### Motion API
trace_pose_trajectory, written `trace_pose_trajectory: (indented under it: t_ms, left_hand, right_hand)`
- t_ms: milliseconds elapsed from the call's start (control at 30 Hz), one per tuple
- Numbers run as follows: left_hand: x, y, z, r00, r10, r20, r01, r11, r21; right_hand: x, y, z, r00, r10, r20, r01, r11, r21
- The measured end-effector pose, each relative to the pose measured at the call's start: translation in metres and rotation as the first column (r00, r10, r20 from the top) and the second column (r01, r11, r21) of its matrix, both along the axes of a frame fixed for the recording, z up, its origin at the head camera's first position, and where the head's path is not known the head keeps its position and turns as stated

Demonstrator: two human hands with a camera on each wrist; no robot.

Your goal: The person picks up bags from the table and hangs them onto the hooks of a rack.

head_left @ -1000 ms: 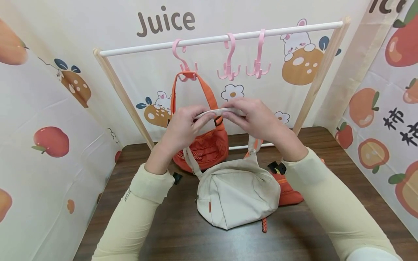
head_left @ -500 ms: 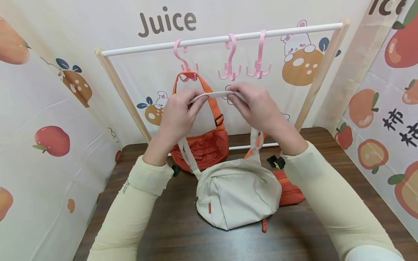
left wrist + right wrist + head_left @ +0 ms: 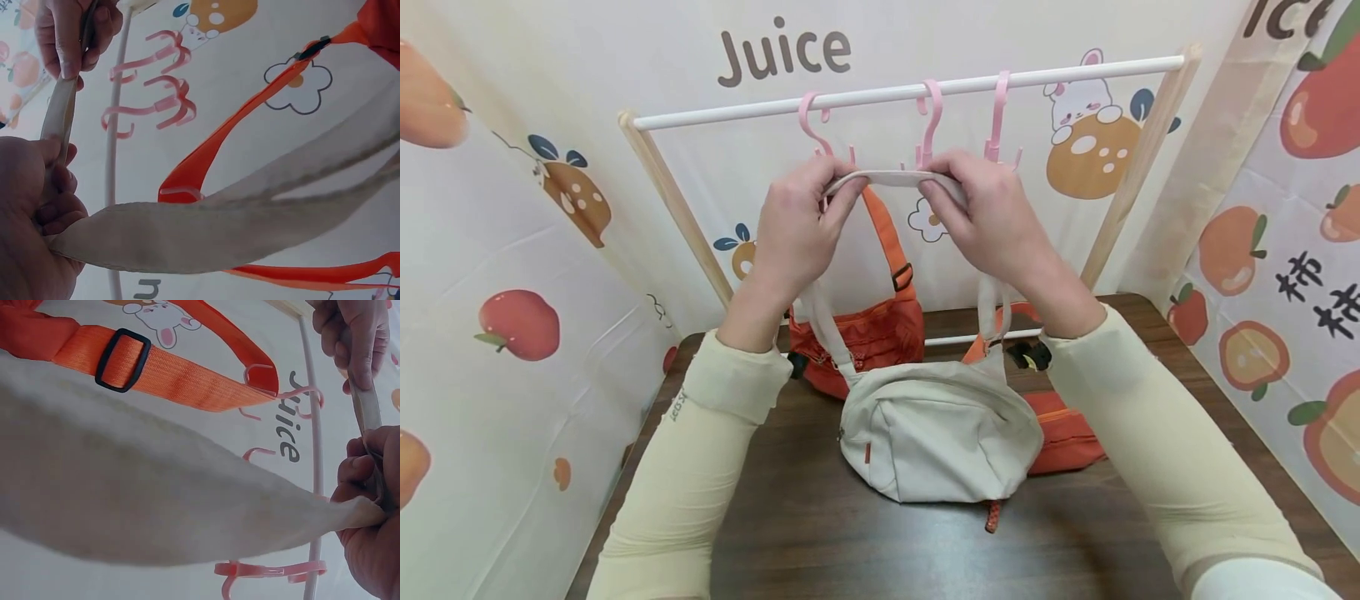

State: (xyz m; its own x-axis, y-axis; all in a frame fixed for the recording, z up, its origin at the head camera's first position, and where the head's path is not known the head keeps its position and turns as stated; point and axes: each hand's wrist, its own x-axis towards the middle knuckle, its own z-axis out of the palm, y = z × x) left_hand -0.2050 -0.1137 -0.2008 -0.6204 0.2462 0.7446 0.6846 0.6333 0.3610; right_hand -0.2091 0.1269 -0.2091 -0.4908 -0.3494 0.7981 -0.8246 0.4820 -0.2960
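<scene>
I have the cream shoulder strap [image 3: 895,178] pinched between thumb and curled fingers of both my left hand [image 3: 793,215] and my right hand [image 3: 992,212], a short flat span bridging them. To do this well, I'd pull that span gently taut and level, keep the pinch even so the webbing doesn't roll, and leave its middle free of fingertips. The left pink hook [image 3: 807,125] already carries the orange strap [image 3: 889,243] of the red waist bag [image 3: 880,329], so I'd mind my left knuckles there; the middle pink hook [image 3: 933,121] shows just beyond the span, its lower prongs partly hidden. The cream crossbody bag [image 3: 947,433] lies below my fingers, its strap dropping from the outer side of each grip. Whether its base touches the brown table [image 3: 782,500] I can't tell.
</scene>
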Motion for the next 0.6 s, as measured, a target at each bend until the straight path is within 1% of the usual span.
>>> trace_pose_trajectory:
  t_ms: [100, 200, 367, 467, 600]
  left_hand:
    - [-0.003, -0.001, 0.005, 1.0, 0.021, -0.015, -0.021, 1.0, -0.001]
    - [-0.007, -0.001, 0.01, 0.999, 0.027, -0.03, -0.027, 1.0, 0.003]
    - [-0.015, 0.002, 0.016, 0.998, 0.051, -0.029, -0.05, 0.999, 0.018]
    - [-0.022, 0.005, 0.017, 0.997, 0.072, -0.025, -0.071, 0.997, 0.027]
    - [-0.031, 0.012, 0.015, 0.995, 0.103, -0.013, -0.103, 0.994, 0.032]
  right_hand:
    - [-0.002, -0.002, 0.005, 1.0, -0.007, -0.008, 0.007, 1.0, 0.001]
    - [-0.005, -0.003, 0.009, 1.0, -0.021, -0.001, 0.021, 1.0, -0.001]
    - [-0.011, -0.004, 0.015, 0.998, -0.061, 0.016, 0.061, 0.998, -0.021]
    - [-0.015, -0.004, 0.018, 0.996, -0.089, 0.015, 0.09, 0.995, -0.031]
    - [-0.019, -0.003, 0.018, 0.991, -0.127, 0.03, 0.128, 0.99, -0.052]
